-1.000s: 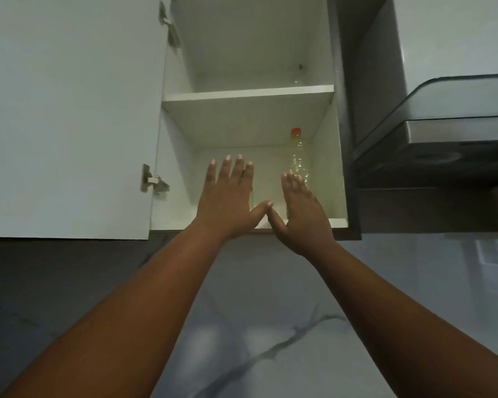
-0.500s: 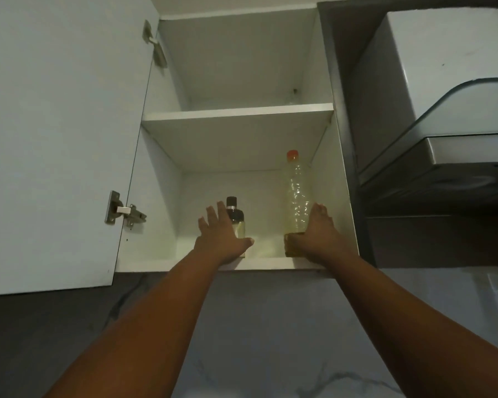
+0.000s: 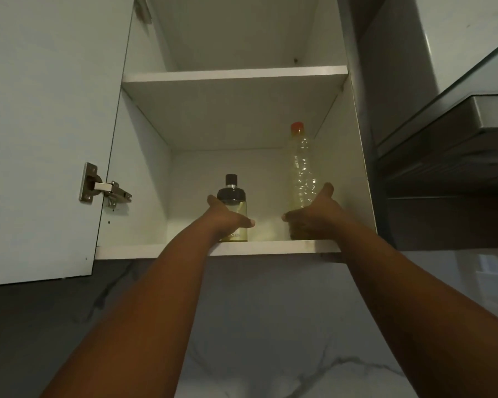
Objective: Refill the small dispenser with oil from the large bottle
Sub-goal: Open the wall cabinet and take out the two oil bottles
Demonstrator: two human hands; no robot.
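A small glass oil dispenser (image 3: pixel 234 201) with a dark cap stands on the lower shelf (image 3: pixel 270 247) of an open wall cabinet. My left hand (image 3: pixel 224 216) is wrapped around its body from the left. To its right stands a tall clear plastic bottle (image 3: pixel 301 165) with an orange cap and yellow oil in its bottom part. My right hand (image 3: pixel 314 215) grips the lower part of that bottle. Both containers are upright and rest on the shelf.
The white cabinet door (image 3: pixel 46 124) hangs open at the left, with a metal hinge (image 3: pixel 104 188). An upper shelf (image 3: pixel 236 74) sits above. A grey range hood (image 3: pixel 457 133) juts out at the right. A marbled wall (image 3: pixel 270 326) lies below the cabinet.
My hands went from flat and open in front of the cabinet into the lower shelf. The left has closed around the dispenser, the right around the bottle. The view has tilted upward.
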